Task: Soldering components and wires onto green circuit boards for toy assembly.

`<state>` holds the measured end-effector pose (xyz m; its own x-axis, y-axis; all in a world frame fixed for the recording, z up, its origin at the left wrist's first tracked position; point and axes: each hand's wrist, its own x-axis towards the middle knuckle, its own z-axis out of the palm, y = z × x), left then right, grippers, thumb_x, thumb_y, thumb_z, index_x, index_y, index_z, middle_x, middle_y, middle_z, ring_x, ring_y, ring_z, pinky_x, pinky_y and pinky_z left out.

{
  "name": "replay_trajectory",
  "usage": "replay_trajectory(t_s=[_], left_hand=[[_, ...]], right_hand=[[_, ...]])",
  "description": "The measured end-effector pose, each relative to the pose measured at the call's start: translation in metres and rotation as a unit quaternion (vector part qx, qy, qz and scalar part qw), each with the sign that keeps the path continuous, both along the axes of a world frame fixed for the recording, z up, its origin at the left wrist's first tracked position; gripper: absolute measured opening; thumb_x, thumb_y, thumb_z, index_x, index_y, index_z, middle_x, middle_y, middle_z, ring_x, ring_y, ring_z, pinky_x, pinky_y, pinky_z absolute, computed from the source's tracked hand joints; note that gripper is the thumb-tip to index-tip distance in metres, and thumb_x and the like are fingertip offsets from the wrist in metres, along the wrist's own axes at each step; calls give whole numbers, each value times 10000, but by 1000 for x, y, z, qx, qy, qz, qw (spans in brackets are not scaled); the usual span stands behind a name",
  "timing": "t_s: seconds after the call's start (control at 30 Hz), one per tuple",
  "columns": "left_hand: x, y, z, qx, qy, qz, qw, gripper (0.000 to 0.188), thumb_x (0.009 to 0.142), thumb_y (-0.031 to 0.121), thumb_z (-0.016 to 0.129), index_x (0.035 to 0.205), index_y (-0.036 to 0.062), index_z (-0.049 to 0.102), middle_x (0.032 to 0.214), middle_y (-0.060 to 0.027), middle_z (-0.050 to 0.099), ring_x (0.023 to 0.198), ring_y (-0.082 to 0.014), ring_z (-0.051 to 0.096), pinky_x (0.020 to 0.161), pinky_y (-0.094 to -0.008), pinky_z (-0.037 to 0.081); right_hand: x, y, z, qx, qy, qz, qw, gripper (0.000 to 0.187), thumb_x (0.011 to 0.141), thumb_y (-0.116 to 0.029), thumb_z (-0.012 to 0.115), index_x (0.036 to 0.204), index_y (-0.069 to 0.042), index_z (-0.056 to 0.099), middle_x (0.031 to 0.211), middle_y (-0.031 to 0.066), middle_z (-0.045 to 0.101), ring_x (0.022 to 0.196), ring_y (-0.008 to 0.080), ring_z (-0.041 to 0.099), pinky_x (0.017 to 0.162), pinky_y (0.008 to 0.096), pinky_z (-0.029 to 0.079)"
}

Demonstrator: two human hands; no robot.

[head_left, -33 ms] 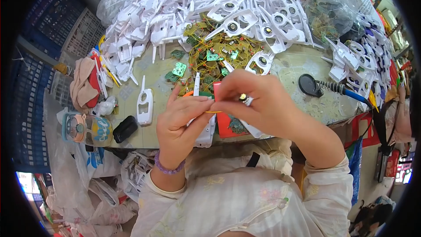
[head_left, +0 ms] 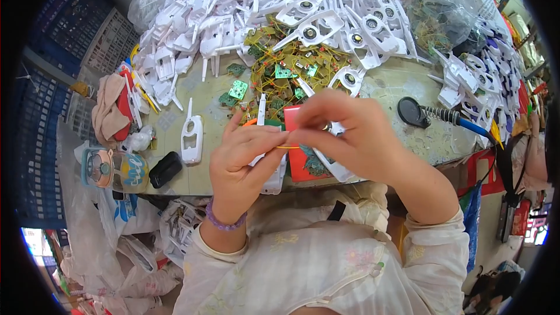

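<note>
My left hand (head_left: 242, 154), a bead bracelet on its wrist, pinches with thumb and fingers in front of my body. The tips of my right hand (head_left: 350, 137) meet it, also pinched. A thin yellow wire (head_left: 288, 147) runs between the two sets of fingertips; its ends are hidden. Under my hands lie a red block (head_left: 306, 170), a white plastic casing (head_left: 275, 182) and another white casing (head_left: 333, 166), partly covered. Beside the red block is a small clump of dark green boards (head_left: 315, 165).
Wired circuit boards (head_left: 286, 84) lie heaped ahead, before a large pile of white casings (head_left: 233, 11). A soldering iron (head_left: 449, 118) with its coiled holder is at right. At left are a loose casing (head_left: 191, 140), a black case (head_left: 165, 170) and a bottle (head_left: 125, 169).
My right hand has shifted slightly, its fingers bending a little differently, and more of the casing behind it shows. The left hand stays almost where it was.
</note>
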<state>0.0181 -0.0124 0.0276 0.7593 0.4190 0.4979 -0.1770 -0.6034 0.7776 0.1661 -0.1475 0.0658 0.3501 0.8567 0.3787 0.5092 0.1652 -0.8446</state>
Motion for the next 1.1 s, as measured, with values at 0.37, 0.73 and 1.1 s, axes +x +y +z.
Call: replay_trajectory(t_s=[0.37, 0.73, 1.1], left_hand=[[21, -21, -6, 192, 14, 80, 978, 139, 698, 110, 749, 806, 132, 664, 807, 0, 634, 806, -188, 615, 1009, -496, 298], [30, -36, -10, 363, 76, 41, 928, 126, 785, 101, 658, 890, 93, 589, 908, -6, 664, 1014, -208, 596, 1007, -569, 277], [38, -34, -8, 356, 69, 8, 932, 138, 758, 88, 674, 859, 104, 580, 811, -11, 610, 955, -191, 601, 974, -507, 339]], right_hand=[[27, -140, -87, 269, 131, -484, 823, 143, 869, -13, 600, 991, -17, 525, 820, 35, 568, 703, 82, 523, 620, 207, 425], [47, -164, -103, 347, 129, -549, 749, 304, 889, -5, 562, 1159, -16, 424, 916, 39, 512, 760, 86, 458, 665, 223, 392], [94, -179, -79, 244, 91, -592, 762, 263, 878, -116, 627, 1103, -20, 529, 783, -29, 487, 670, 37, 404, 596, 189, 318]])
